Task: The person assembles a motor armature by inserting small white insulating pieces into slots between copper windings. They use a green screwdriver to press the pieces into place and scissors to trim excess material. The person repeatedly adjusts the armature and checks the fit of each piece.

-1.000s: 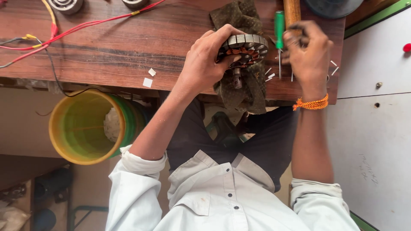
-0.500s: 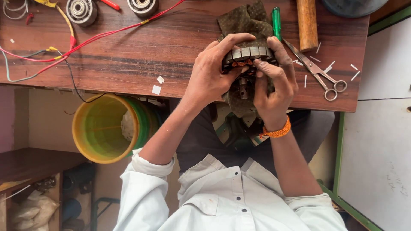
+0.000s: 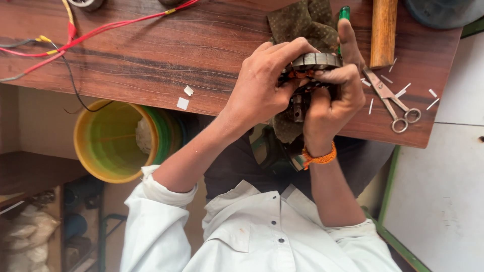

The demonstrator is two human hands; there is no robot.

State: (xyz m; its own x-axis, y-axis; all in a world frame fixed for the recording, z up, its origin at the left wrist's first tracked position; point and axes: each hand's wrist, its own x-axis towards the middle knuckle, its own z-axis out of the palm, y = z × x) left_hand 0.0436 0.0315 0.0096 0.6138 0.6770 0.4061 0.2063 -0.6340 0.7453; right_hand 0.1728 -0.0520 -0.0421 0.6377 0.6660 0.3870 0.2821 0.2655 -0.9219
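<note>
With both hands closed together around the round metal motor core (image 3: 315, 63) above the wooden bench's (image 3: 151, 55) front edge, you could drop it into your lap if your left hand (image 3: 259, 88) or right hand (image 3: 330, 103) slips near the scissors (image 3: 390, 98).

Both hands grip a round laminated motor stator (image 3: 316, 63) over a brown cloth (image 3: 302, 22) on the wooden surface (image 3: 166, 55): left hand (image 3: 259, 88) on its left side, right hand (image 3: 333, 98) on its right. Scissors (image 3: 390, 100) lie just right; a yellow bucket (image 3: 108, 143) stands below the edge.
</note>
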